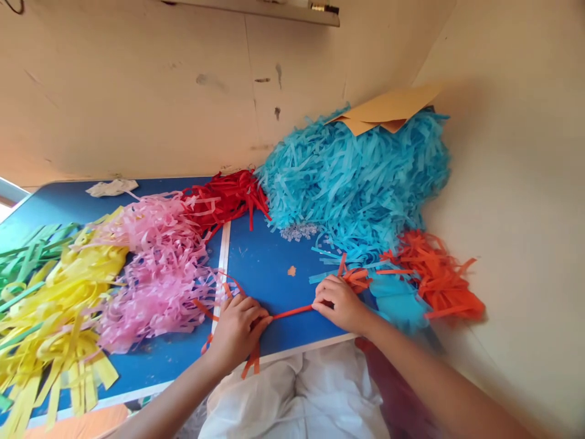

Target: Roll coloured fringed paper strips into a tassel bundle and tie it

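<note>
From the head view, both hands work at the near edge of a blue table (265, 268). The left hand (237, 326) is closed over one end of an orange strip (292, 313), fingers curled down onto it, with more orange ends poking out under the palm. The right hand (340, 303) pinches the other end between fingertips and thumb. The strip runs taut and straight between them, just above the tabletop, near the front edge. It looks like thin crepe or tissue paper: feather-light, limp and easy to tear, so I judge it wants a gentle pinch close to the ends, as both hands have it, and no hard pull. All round lie heaps of the same cut stuff, long, narrow, flat ribbons that curl and tangle. A big fluffy blue heap (361, 177) fills the corner with a piece of brown card (388, 110) on top. An orange heap (434, 274) sits right of the hands against the wall. A red heap (223, 198) lies farther back, a soft pink heap (159, 262) just left of the left hand, then a yellow heap (59, 305) of wider bands and green strips (27, 256) at the far left. A crumpled white scrap (112, 187) lies at the back. A white cloth (292, 396) covers the lap below.
</note>
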Tool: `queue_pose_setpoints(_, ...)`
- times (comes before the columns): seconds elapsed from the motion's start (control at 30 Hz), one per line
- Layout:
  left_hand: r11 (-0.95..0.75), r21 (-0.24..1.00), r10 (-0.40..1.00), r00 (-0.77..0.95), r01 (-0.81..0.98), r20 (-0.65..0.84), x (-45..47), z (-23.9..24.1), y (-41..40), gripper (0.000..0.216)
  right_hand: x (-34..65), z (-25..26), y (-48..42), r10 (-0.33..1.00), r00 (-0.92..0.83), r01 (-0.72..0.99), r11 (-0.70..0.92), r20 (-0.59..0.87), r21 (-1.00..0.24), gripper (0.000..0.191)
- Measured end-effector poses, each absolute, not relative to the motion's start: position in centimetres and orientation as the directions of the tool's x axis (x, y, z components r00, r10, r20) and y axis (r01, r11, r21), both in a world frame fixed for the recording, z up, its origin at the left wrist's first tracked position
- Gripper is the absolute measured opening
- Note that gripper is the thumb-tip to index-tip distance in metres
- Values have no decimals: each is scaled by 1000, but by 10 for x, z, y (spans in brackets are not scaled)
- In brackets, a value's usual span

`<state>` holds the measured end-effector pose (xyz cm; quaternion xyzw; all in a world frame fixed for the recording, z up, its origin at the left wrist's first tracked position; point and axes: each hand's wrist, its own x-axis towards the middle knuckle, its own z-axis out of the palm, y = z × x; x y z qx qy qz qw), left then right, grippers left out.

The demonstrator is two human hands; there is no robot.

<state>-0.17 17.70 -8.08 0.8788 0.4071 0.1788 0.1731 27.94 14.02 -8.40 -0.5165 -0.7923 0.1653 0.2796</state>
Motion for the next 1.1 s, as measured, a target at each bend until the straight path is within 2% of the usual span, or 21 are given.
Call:
queue_pose_setpoints(0.23,-627,325,763,642,707,75,14,-63,184,19,271,-78,149,954,-256,788,299,154,-539,26)
queue_pose_setpoints(0.37,-709,270,690,720,652,73,17,-55,187,9,272,-72,153,953,-287,803,293,95,-518,27)
queue_pose_setpoints(0.5,-827,163,560,817,539,137,17,-57,182,30,273,-69,148,958,-269,827,283,100,-486,20)
queue_pose_setpoints(0.57,-844,125,536,831,522,146,19,-58,178,27,271,-66,143,944,-299,835,329,138,-442,14)
queue_pose_setpoints(0.67,-857,99,515,838,505,179,23,-59,174,18,263,-63,136,852,-461,807,519,250,-281,14)
queue_pose_setpoints(0.77,-864,92,502,834,495,230,28,-61,172,18,255,-65,136,745,-595,746,651,301,-136,8)
queue_pose_setpoints(0.9,-864,115,500,804,491,321,35,-70,173,13,250,-81,145,617,-698,677,734,362,55,23)
queue_pose_setpoints(1.0,-846,129,520,748,517,412,38,-75,172,12,246,-87,149,573,-686,670,737,449,82,25)
queue_pose_setpoints(1.1,-827,143,536,687,543,492,36,-70,167,17,238,-76,143,595,-605,709,705,530,17,23)
